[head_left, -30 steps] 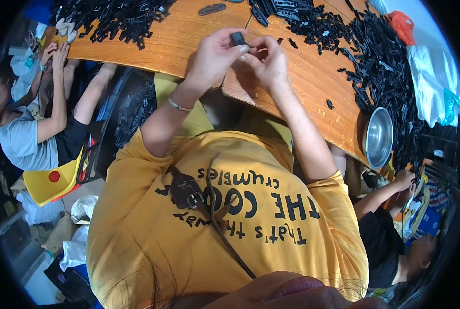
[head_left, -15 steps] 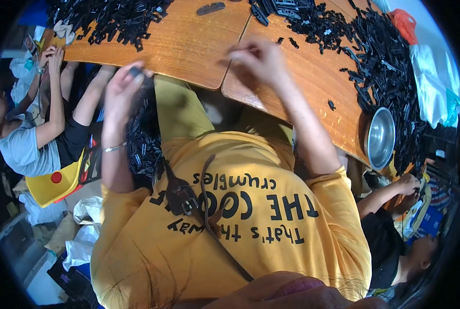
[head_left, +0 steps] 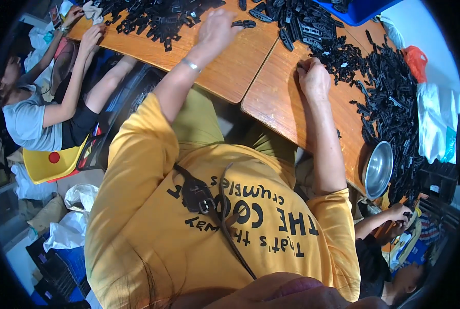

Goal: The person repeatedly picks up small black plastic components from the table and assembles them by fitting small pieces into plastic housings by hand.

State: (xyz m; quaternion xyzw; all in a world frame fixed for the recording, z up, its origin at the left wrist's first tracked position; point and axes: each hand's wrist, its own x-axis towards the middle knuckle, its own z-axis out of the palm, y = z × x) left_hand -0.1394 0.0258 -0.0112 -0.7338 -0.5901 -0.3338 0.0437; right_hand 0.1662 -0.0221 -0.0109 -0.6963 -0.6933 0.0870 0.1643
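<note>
My left hand reaches over the table to the edge of a pile of black plastic pieces. Its thumb stands apart from the fingers, beside an elongated black plastic piece lying on the wood; the fingertips are partly hidden. On the right half of the table rests my right hand, its fingers curled and pressed together at the edge of a heap of small black parts. A dark bit shows at those fingertips, too small to make out. Beyond that hand lie longer oval black pieces.
A long heap of black parts covers the table's right side, with a metal bowl at the near edge. A blue tray stands at the back. Co-workers sit at left and right. A gap splits the wooden table.
My left hand has moved up and over the table from its near edge; the dark piece it held no longer shows. My right hand has moved right to the small parts. The view has shifted.
</note>
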